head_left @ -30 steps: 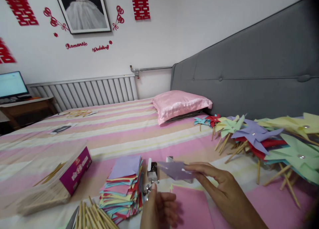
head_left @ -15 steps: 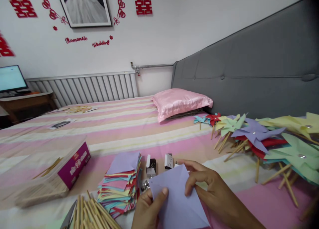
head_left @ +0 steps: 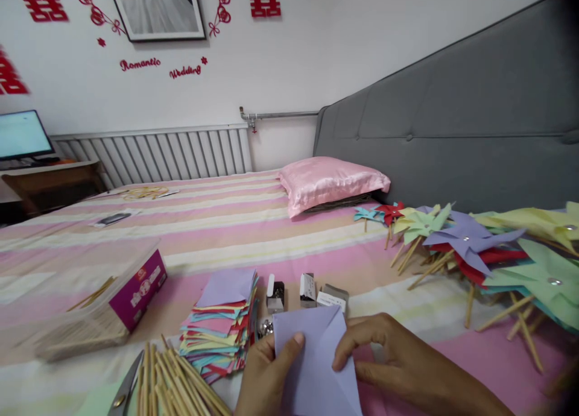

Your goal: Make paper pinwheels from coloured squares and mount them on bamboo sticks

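A sheet of purple paper (head_left: 312,356) is at the near side, in the middle, up off the bed (head_left: 217,247) and tilted, with crease lines on it. The left hand (head_left: 265,374) pinches its left edge, with the thumb flat on top. The right hand (head_left: 389,349) is at the right edge, with a bent finger on the paper; I can't tell if that grip is pinching it. Just past the paper are three little boxes: an open box (head_left: 275,306), a box standing beside it (head_left: 308,289) and a box on the right (head_left: 333,299). Some shiny bits (head_left: 266,327) lie close by the left hand. To the left is a messy pile of colored paper squares (head_left: 219,331). Nearer are lots of thin sticks (head_left: 174,383), with scissors (head_left: 123,395) next to them on the left. Farther left is a clear tub (head_left: 90,319) with a purple label and sticks inside. On the right is a big bunch of pinwheels (head_left: 468,238). Far back are a shiny pink pillow (head_left: 332,184) and a gray headboard (head_left: 452,96).
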`<state>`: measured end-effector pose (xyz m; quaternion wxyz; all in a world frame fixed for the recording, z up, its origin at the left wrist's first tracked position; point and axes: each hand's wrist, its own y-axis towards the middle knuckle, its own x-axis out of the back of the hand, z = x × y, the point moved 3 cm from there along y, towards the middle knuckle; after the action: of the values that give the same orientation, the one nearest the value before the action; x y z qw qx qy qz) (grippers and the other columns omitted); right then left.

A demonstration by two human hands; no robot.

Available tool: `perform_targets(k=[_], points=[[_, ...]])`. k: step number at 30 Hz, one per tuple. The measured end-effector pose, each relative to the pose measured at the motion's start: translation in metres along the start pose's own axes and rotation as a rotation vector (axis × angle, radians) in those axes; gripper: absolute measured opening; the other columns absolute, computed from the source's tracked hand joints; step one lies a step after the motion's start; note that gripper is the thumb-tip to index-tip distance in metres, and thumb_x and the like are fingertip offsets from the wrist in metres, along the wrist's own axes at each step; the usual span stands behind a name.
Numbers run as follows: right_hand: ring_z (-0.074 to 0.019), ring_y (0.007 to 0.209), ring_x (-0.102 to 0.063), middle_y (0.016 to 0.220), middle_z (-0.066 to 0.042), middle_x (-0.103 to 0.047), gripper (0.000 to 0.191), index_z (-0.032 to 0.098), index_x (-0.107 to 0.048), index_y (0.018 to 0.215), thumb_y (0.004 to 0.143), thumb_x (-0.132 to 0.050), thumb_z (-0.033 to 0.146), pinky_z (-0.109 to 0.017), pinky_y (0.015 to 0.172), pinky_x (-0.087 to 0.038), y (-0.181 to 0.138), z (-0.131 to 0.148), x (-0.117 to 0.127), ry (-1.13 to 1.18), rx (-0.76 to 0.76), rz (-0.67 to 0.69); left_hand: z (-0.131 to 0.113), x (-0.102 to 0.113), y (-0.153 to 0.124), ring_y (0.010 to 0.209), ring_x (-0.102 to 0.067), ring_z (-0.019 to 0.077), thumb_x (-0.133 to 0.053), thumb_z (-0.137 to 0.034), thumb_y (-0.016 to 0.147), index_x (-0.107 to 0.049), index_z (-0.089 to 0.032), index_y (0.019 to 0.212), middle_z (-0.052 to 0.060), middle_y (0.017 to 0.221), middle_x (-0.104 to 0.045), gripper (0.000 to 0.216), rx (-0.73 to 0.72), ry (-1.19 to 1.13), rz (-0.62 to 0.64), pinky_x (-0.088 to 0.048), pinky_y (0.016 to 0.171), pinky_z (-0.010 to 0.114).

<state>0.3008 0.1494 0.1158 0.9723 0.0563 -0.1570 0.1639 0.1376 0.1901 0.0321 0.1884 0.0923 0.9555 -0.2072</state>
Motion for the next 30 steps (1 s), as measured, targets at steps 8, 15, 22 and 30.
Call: perform_targets(k=[8,15,22,30], points=[[-0.0158,0.074,-0.063,0.072,-0.002,-0.070,0.015,0.019,-0.074,0.074,0.072,-0.059,0.015,-0.025,0.075,-0.046,0.004,-0.007,-0.006,0.074,-0.022,0.045,-0.001,-0.002,-0.003,0.042,-0.052,0.0128,-0.077,-0.043,0.049,-0.066,-0.010,0.063,0.008,0.051,-0.065,0.037,-0.001,0.039,-0.034,-0.039,0.046,0.024],[-0.0137,0.064,-0.059,0.064,-0.001,-0.067,0.009,0.015,-0.072,0.064,0.068,-0.063,0.017,-0.020,0.060,-0.044,0.007,-0.012,-0.009,0.014,-0.104,-0.027,0.000,-0.004,-0.004,0.039,-0.053,0.0128,-0.076,-0.042,0.052,-0.064,-0.012,0.060,0.007,0.052,-0.066,0.033,0.018,0.064,-0.009,-0.038,0.045,0.024],[-0.0113,0.056,-0.058,0.057,0.000,-0.065,0.008,0.014,-0.067,0.061,0.067,-0.062,0.015,-0.017,0.050,-0.040,0.011,-0.031,-0.013,-0.018,-0.146,-0.102,-0.001,-0.010,-0.006,0.044,-0.054,0.0138,-0.076,-0.039,0.054,-0.068,-0.010,0.065,0.010,0.058,-0.068,0.032,0.008,-0.010,0.087,-0.039,0.048,0.025],[-0.0122,0.055,-0.059,0.058,-0.001,-0.067,0.010,0.014,-0.065,0.060,0.067,-0.060,0.017,-0.018,0.049,-0.040,0.012,-0.032,-0.011,-0.119,-0.141,-0.147,0.000,-0.010,-0.006,0.049,-0.055,0.0152,-0.076,-0.038,0.053,-0.070,-0.010,0.066,0.010,0.057,-0.067,0.032,-0.006,0.012,0.106,-0.039,0.052,0.025]])
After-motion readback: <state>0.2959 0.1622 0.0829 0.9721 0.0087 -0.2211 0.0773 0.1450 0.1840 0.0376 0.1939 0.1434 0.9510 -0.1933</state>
